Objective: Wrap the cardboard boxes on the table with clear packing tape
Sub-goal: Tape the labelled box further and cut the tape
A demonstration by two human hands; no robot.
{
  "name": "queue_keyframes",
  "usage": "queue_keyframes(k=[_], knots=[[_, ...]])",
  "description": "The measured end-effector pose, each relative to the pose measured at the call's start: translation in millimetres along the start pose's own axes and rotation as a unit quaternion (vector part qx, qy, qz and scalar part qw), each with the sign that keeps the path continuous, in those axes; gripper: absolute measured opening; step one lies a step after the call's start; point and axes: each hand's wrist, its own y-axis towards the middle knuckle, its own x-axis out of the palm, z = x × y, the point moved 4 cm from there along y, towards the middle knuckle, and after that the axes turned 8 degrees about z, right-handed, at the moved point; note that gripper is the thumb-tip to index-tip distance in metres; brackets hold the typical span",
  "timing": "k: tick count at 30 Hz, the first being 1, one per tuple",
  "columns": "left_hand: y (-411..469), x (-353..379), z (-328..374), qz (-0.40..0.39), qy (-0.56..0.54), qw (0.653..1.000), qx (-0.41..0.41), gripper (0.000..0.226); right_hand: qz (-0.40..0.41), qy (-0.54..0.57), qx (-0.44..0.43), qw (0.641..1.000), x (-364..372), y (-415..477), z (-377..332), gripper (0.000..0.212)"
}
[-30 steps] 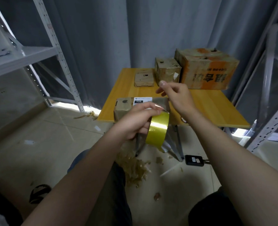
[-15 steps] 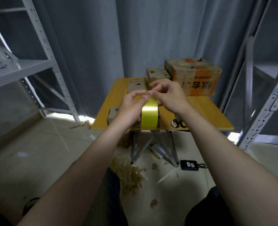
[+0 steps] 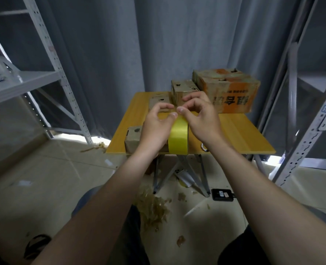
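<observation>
- The left hand [image 3: 156, 129] grips the yellow tape roll [image 3: 178, 138], its thumb pressed on the roll's top edge.
- The right hand [image 3: 202, 121] pinches the same top edge with its thumb and curled fingers.
- The roll stands on edge above the table [image 3: 234, 134], at its near edge, just beside a small cardboard box [image 3: 133, 138].
- Three more boxes sit at the far side, the biggest being the orange box [image 3: 227, 90].
</observation>
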Motion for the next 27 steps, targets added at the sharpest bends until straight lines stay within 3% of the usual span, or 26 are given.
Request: queue_keyframes(k=[8,12,15,18,20,22,25,27], knots=[[4.1,8.5,-4.7,-0.027,-0.034,0.997,-0.070,0.008,-0.029,0.006,0.000,1.000,-3.0,5.6,-2.8,0.011],[8.8,22.6,-9.5,-0.038,-0.104,0.984,-0.140,0.012,-0.039,-0.059,0.032,0.997,-6.4,12.2,3.8,0.010],[20.1,41.9,-5.2,-0.023,-0.148,0.976,-0.159,0.011,-0.020,-0.134,0.054,0.989,-11.2,16.6,7.3,0.034],[35.7,65.0,4.7,-0.002,-0.185,0.970,-0.158,0.020,0.015,-0.054,0.148,0.987,-21.3,21.5,18.3,0.080],[45.7,81.0,7.4,0.003,-0.165,0.972,-0.169,0.026,0.029,0.001,0.242,0.970,-30.0,24.6,33.2,0.091],[54.6,99.5,9.5,-0.034,-0.107,0.980,-0.162,0.026,0.051,0.030,0.293,0.954,-37.1,27.4,54.0,0.084],[68.7,121.9,16.4,-0.134,0.038,0.988,-0.060,0.029,0.103,0.059,0.314,0.942,-45.5,36.3,84.8,0.072],[76.7,124.3,20.3,-0.203,0.124,0.971,0.003,0.024,0.109,0.045,0.314,0.942,-49.3,45.2,101.5,0.071]])
